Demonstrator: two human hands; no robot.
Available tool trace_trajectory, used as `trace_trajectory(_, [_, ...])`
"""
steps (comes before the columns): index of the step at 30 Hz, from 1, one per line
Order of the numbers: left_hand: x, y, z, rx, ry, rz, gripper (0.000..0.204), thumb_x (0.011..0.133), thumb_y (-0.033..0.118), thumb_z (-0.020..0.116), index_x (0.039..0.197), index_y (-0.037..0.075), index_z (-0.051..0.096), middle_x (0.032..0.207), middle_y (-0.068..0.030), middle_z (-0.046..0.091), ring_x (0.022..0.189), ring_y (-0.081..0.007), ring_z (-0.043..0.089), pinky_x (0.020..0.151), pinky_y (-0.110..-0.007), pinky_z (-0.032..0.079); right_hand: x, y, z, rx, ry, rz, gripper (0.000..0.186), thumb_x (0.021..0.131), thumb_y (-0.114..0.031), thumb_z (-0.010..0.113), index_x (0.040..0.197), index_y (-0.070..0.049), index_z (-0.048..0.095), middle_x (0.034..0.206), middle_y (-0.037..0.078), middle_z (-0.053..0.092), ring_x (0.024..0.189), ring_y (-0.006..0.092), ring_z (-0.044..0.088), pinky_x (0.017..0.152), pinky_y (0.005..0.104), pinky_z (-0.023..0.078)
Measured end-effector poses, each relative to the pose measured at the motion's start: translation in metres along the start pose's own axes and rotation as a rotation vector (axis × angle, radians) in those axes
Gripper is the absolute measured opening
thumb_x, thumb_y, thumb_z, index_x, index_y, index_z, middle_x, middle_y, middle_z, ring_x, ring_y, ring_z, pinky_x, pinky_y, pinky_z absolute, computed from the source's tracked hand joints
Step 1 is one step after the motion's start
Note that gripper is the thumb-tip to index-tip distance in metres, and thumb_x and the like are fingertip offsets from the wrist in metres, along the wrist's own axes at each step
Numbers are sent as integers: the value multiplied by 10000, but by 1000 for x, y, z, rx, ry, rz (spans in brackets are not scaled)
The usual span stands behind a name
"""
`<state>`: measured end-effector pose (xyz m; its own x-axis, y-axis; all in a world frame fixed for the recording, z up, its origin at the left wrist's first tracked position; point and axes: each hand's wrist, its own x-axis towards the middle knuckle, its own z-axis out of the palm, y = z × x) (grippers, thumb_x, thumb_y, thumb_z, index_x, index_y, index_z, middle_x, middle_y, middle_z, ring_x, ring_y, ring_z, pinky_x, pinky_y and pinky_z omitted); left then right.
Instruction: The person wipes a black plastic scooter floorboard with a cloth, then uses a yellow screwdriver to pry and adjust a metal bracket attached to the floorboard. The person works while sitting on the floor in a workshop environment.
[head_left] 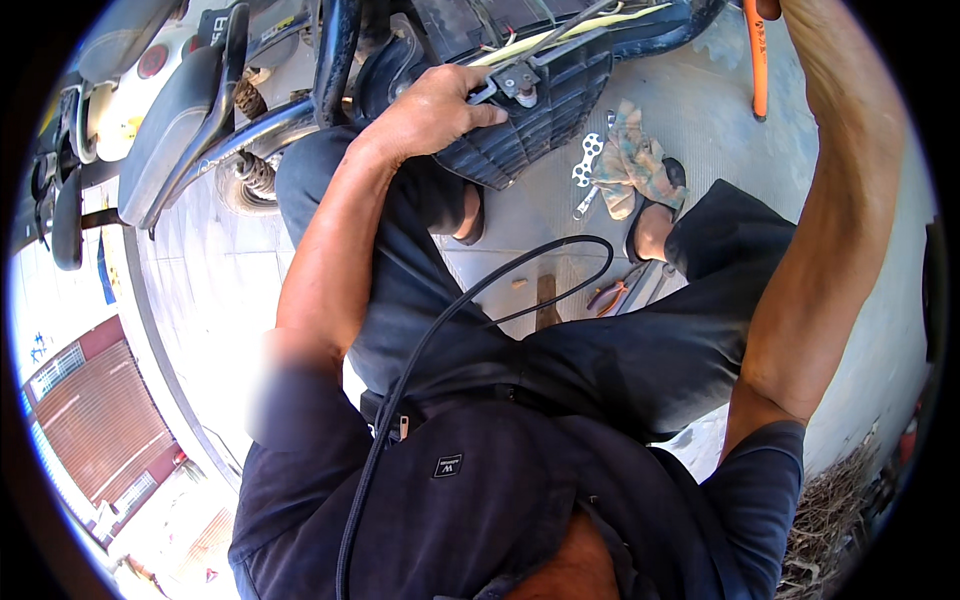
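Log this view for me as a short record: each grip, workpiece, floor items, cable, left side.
Left grip: thumb and finger on metal bracket
Right grip: mostly cut off at top edge, by orange handle; hold unclear
Workpiece: black ribbed panel
Floor: patterned cloth, holed metal wrench, pliers
Cable: black cable, looping across the person's front
Left side: dark padded seat

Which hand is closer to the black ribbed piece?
Left. The left hand is at the black ribbed piece, by the metal bracket; the right hand is farther off to the right, by the orange handle, mostly cut off by the picture's top edge.
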<state>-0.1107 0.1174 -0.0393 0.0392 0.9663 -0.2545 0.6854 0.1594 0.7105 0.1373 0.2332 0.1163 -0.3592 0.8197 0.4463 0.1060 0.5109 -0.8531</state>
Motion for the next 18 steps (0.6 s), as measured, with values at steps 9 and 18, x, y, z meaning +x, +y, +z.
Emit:
trace_trajectory(9, [3, 1, 0, -11, 5, -41, 302, 857, 101, 715, 1132, -18, 673, 831, -57, 675, 770, -139, 563, 808, -304, 478, -8, 55, 11, 62, 182, 139, 189, 894, -199, 682, 846, -47, 579, 652, 26, 605, 467, 58, 507, 398, 196, 373])
trace_trajectory(18, [6, 2, -1, -12, -30, -37, 406, 821, 159, 740, 1162, -34, 635, 971, -238, 691, 888, -337, 652, 857, -381, 486, -18, 90, 5, 56, 240, 399, 220, 903, -238, 676, 888, -45, 571, 655, 18, 585, 455, 72, 490, 412, 214, 385])
